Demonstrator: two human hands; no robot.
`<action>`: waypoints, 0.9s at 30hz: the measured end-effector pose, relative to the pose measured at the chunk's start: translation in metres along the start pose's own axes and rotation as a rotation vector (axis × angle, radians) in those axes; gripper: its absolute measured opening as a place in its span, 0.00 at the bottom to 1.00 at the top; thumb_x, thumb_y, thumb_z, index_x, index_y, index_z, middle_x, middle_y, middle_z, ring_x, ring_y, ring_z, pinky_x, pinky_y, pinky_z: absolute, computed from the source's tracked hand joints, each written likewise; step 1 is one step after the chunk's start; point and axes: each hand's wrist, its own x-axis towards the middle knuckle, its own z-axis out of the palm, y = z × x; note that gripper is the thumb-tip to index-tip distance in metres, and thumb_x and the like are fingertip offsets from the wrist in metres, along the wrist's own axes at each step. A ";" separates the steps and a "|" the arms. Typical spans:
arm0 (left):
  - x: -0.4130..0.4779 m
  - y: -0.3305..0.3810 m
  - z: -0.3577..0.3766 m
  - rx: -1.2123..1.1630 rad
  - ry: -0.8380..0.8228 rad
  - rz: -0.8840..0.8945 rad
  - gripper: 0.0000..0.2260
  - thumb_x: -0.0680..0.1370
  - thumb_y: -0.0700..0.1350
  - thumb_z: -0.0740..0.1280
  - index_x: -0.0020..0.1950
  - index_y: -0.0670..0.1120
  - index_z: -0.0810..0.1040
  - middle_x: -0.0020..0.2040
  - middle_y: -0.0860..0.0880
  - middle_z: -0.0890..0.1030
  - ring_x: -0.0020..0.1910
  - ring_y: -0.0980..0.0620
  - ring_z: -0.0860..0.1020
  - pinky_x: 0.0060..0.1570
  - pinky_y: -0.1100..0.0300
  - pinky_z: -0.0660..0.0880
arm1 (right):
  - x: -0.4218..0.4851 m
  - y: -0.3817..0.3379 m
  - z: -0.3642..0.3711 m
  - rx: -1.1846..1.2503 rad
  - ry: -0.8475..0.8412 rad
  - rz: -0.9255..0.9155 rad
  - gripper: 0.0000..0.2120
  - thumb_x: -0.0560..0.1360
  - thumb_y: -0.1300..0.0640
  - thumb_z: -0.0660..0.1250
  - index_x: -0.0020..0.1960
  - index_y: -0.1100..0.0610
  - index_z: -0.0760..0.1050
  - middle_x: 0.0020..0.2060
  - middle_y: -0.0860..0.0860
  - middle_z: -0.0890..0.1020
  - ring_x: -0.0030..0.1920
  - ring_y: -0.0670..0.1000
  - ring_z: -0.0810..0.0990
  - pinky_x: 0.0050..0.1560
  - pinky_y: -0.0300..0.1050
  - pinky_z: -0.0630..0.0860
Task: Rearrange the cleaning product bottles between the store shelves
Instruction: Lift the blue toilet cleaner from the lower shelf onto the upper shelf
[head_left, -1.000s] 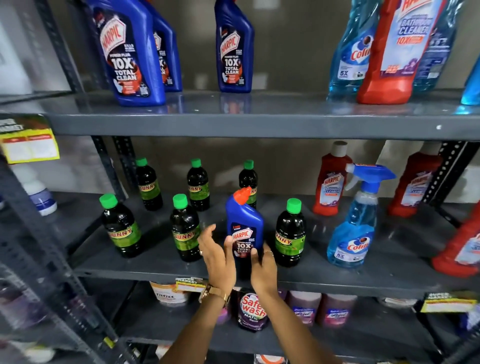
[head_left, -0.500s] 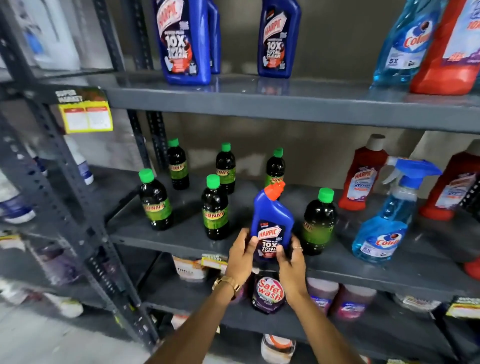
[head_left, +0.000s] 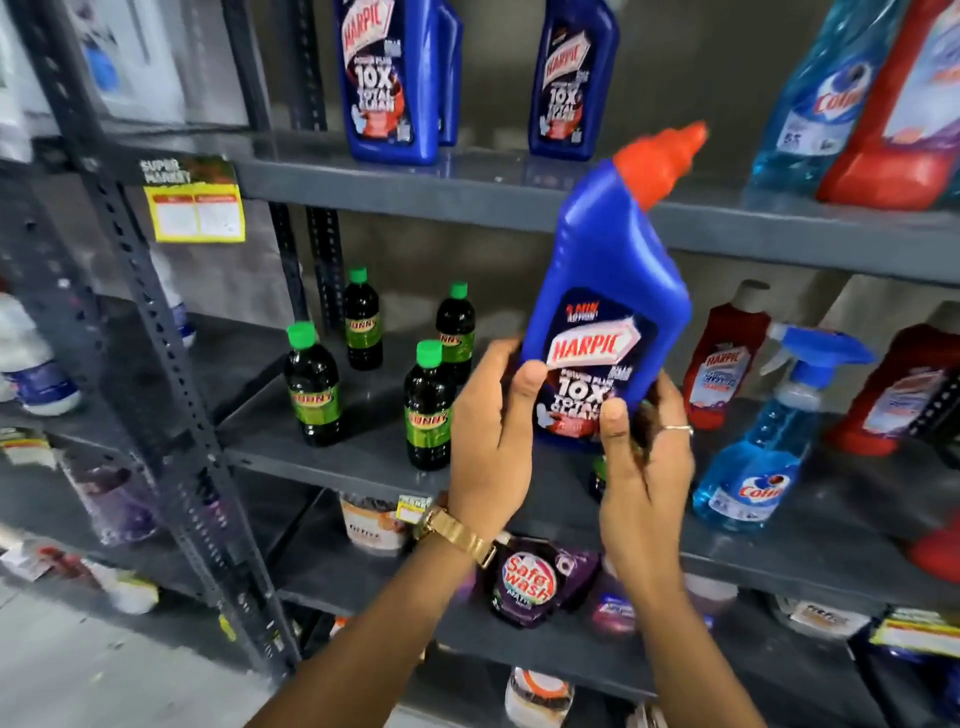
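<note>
A blue Harpic bottle (head_left: 610, 291) with a red-orange cap is held in the air in front of the middle shelf (head_left: 363, 462), tilted with its cap toward the upper right. My left hand (head_left: 491, 431) grips its lower left side and my right hand (head_left: 641, 467) grips its lower right side, both thumbs on the label. Three larger blue Harpic bottles (head_left: 387, 78) stand on the top shelf (head_left: 467, 192). Several dark green-capped bottles (head_left: 428, 408) stand on the middle shelf left of my hands; one is mostly hidden behind my right hand.
A blue Colin spray bottle (head_left: 763, 436) and red Harpic bottles (head_left: 724, 358) stand on the middle shelf at the right. Blue Colin and red bottles (head_left: 883, 104) fill the top shelf's right end. Pouches and tubs (head_left: 524, 577) sit on the lower shelf. A perforated grey upright (head_left: 156, 364) slants at the left.
Both hands closed on the blue Harpic bottle and lifted it off the middle shelf, up toward the top shelf's edge. The camera moved closer and shifted left.
</note>
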 end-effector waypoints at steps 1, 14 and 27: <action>0.012 0.015 0.001 -0.011 0.003 0.052 0.12 0.80 0.48 0.57 0.57 0.44 0.75 0.45 0.53 0.81 0.43 0.61 0.79 0.42 0.67 0.75 | 0.009 -0.014 0.000 0.012 0.018 -0.032 0.19 0.78 0.57 0.62 0.68 0.58 0.67 0.56 0.52 0.80 0.56 0.43 0.80 0.52 0.32 0.76; 0.179 0.090 0.022 0.166 0.050 0.273 0.15 0.80 0.54 0.58 0.56 0.44 0.74 0.50 0.47 0.82 0.48 0.50 0.80 0.48 0.49 0.78 | 0.187 -0.089 0.016 0.015 -0.030 -0.218 0.17 0.76 0.57 0.63 0.64 0.59 0.69 0.57 0.57 0.80 0.52 0.48 0.80 0.56 0.48 0.78; 0.233 0.054 0.029 0.375 -0.066 -0.088 0.14 0.80 0.55 0.55 0.55 0.46 0.70 0.56 0.42 0.80 0.55 0.40 0.78 0.53 0.41 0.77 | 0.233 -0.071 0.044 -0.187 -0.115 0.056 0.14 0.76 0.63 0.64 0.61 0.60 0.67 0.57 0.56 0.79 0.50 0.51 0.78 0.46 0.43 0.77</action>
